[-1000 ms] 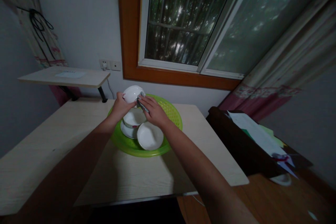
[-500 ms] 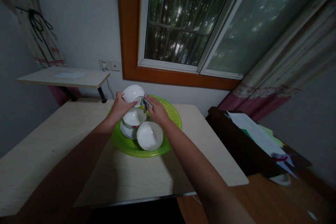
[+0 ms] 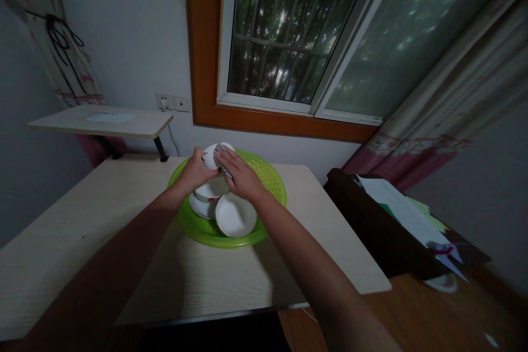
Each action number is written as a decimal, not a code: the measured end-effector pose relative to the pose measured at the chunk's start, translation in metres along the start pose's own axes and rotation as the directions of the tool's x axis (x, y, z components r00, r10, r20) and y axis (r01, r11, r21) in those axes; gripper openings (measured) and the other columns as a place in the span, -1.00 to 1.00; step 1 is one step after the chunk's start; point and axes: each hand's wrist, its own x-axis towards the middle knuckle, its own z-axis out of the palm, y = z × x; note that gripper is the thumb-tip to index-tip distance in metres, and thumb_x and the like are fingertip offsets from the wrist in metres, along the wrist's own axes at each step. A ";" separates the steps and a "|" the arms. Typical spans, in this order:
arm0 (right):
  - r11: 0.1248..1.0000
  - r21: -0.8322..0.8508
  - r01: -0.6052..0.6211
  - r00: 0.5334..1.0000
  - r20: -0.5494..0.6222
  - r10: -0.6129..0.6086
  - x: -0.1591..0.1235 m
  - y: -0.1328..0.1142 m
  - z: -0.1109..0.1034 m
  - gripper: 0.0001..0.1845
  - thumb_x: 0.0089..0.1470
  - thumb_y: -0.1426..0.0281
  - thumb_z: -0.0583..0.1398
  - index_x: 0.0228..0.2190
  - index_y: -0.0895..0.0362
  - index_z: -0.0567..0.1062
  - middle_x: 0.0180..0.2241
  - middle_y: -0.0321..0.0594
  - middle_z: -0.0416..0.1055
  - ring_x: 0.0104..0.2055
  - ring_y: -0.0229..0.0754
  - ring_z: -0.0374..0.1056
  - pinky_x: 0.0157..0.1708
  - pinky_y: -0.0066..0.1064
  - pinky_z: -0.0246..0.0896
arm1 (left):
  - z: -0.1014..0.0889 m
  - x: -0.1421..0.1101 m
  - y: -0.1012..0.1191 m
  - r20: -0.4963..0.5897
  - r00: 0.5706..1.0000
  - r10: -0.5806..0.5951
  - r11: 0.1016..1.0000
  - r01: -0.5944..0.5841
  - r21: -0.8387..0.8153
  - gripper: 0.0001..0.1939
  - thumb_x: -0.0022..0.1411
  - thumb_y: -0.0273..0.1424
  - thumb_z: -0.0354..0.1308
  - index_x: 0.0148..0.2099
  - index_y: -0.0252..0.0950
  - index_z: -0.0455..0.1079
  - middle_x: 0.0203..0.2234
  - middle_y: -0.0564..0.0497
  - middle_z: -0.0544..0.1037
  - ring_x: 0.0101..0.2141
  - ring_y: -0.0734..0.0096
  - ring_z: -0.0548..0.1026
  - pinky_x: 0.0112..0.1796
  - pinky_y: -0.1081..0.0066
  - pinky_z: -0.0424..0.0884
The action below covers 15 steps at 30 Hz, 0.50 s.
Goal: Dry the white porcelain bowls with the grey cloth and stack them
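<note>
My left hand (image 3: 196, 171) is closed on a white bowl (image 3: 209, 157) with small red marks, held tilted above the basket, its outer side partly facing me. Over the bowl's right side lies my right hand (image 3: 242, 174), pressing a small grey cloth (image 3: 226, 172) against it; most of the cloth is hidden under the fingers. Below the hands, a second white bowl (image 3: 210, 191) with a red mark rests on a white dish (image 3: 201, 208). Beside them another white bowl (image 3: 236, 214) leans toward me. All of these sit in a round green plastic basket (image 3: 231, 242).
The basket stands on a pale wooden table (image 3: 223, 280). A small raised shelf (image 3: 142, 126) on black legs is at the back left, with a paper (image 3: 110, 117) on it. Behind is a window (image 3: 280, 38); at right, a dark piece of furniture (image 3: 363, 225) bears papers (image 3: 402, 206).
The held bowl has turned so that its outer side shows more, and it has shifted slightly right. My right hand and the cloth have moved from its rim across its outside.
</note>
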 end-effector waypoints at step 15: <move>0.916 0.196 -0.351 0.911 -0.157 0.382 -0.004 0.025 0.003 -0.16 0.18 0.06 0.25 0.34 0.10 0.13 0.33 0.07 0.16 0.38 0.04 0.10 0.38 -0.02 -0.01 | 0.004 -0.005 0.001 -0.018 0.991 0.130 0.991 -0.129 0.048 -0.38 -0.11 -0.13 0.41 -0.09 -0.17 0.17 -0.23 -0.06 0.52 -0.24 0.18 0.54 -0.30 0.32 0.38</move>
